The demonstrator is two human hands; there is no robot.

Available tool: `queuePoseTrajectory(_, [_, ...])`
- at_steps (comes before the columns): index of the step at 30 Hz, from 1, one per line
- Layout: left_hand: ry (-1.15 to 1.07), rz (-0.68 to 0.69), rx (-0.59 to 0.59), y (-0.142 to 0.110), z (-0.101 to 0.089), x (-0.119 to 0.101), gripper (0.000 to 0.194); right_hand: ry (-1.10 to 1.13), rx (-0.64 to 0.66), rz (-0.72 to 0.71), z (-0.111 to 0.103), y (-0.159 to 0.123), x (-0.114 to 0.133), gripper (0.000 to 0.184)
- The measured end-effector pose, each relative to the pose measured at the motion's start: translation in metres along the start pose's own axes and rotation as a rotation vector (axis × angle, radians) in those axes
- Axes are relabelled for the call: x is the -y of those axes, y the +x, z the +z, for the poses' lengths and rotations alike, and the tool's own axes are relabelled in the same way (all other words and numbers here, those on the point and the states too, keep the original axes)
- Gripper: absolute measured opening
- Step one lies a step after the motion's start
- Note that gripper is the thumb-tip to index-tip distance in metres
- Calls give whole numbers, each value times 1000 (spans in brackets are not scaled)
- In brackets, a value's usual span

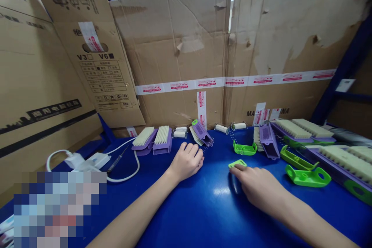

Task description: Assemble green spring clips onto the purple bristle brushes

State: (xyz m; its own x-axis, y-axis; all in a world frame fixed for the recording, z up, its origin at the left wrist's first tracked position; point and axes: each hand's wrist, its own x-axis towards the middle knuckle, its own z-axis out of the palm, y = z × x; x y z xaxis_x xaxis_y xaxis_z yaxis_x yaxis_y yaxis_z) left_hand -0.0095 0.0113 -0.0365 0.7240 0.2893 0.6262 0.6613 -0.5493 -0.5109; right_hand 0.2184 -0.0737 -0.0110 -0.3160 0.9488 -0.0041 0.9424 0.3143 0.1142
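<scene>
My right hand (257,184) pinches a small bright green plastic part (237,163) by its near edge, above the blue tabletop. To its left, my left hand (188,161) has its fingers curled inward, and what they hold, if anything, is hidden. Thin metal springs (207,148) show just beyond the left fingertips. Behind that hand a purple brush body (202,131) with cream bristles leans on its side, a green piece at its top. Past the right hand lies a green curved cover (244,148), with another purple brush body (269,141) beside it.
Two bristle brushes (162,139) stand at the back left, near white rollers (180,132). More green covers (308,176) and brushes (343,159) fill the right side. A white cable (138,166) and a screwdriver (117,161) lie left. Cardboard (174,46) walls the back.
</scene>
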Motion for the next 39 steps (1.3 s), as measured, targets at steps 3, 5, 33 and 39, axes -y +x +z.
queuePoseTrajectory(3, [-8, -12, -2, 0, 0, 0, 14, -58, -36, -48, -1, 15, 9, 46])
queuePoseTrajectory(5, [-24, -30, 1, 0, 1, 0, 15, -87, -56, -66, -2, 28, 10, 41])
queuePoseTrajectory(33, [-298, -151, 175, 48, 55, 0, 21, 529, -426, 240, 18, 76, -1, 33])
queuePoseTrajectory(39, [-181, -323, 142, 50, 56, 9, 18, 465, -481, 232, 22, 88, 0, 36])
